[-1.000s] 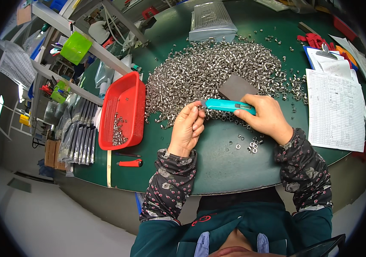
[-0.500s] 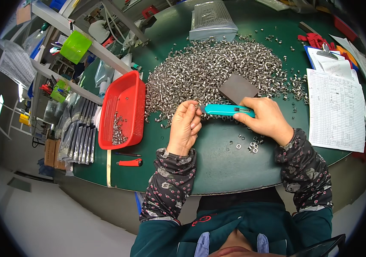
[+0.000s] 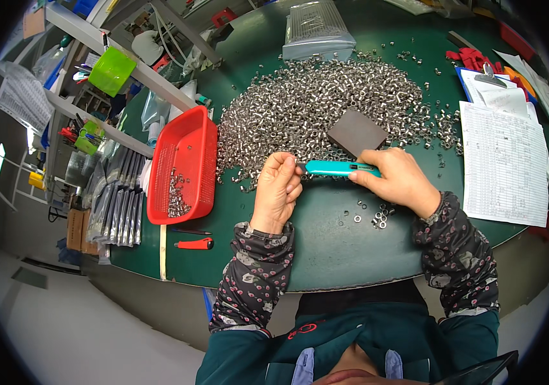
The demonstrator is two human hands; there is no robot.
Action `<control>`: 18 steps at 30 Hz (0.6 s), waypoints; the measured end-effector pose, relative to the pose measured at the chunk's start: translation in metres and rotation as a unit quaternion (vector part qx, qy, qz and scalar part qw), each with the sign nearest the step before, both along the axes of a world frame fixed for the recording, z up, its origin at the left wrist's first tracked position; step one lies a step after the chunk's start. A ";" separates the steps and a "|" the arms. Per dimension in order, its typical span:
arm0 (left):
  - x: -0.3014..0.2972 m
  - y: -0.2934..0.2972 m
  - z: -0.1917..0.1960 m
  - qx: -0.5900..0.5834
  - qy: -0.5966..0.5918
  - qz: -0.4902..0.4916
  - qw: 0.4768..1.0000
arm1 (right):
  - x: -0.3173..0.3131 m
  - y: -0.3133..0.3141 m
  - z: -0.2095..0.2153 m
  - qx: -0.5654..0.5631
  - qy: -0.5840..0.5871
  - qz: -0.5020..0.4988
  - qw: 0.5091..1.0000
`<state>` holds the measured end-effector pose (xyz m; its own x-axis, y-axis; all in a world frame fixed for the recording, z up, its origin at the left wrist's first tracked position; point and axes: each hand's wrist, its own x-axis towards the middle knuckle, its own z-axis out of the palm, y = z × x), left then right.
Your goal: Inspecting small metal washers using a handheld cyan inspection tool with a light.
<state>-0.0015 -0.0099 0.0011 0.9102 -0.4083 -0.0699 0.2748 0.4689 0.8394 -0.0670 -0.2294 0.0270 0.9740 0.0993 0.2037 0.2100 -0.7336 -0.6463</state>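
Note:
My right hand [image 3: 401, 179] is closed around a teal utility knife [image 3: 335, 168], its thumb along the handle and the blade end pointing left. At that blade end, my left hand [image 3: 277, 189] pinches a small metal ring [image 3: 297, 162] between thumb and forefinger. Fingers hide most of the ring, and the knife tip meets it or lies right beside it. Beyond both hands spreads a large heap of small metal rings [image 3: 313, 102]. A dark rectangular block [image 3: 357, 132] rests on the heap's near edge. Several loose rings [image 3: 382, 217] lie on the green table [image 3: 332, 256] below my right hand.
To the left stands a red plastic basket [image 3: 205, 163] with some rings inside. A red cutter [image 3: 195, 244] lies near the table's front edge. Printed sheets [image 3: 502, 163] and a clipboard [image 3: 489, 80] are at the right. A plastic-bagged bundle [image 3: 318, 29] sits behind the heap.
The knife has rolled slightly in my right hand and its blade end has dipped a little. My left hand keeps almost the same place.

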 end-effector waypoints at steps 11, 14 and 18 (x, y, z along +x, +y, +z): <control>-0.004 -0.004 0.001 0.074 -0.086 0.075 0.991 | -0.007 0.006 0.010 -0.012 0.025 -0.013 1.000; -0.004 -0.005 0.001 0.075 -0.083 0.079 0.991 | -0.009 0.008 0.008 -0.024 -0.021 -0.026 0.999; -0.003 -0.004 -0.002 0.066 -0.074 0.085 0.991 | -0.012 0.013 0.004 -0.040 -0.083 -0.037 0.995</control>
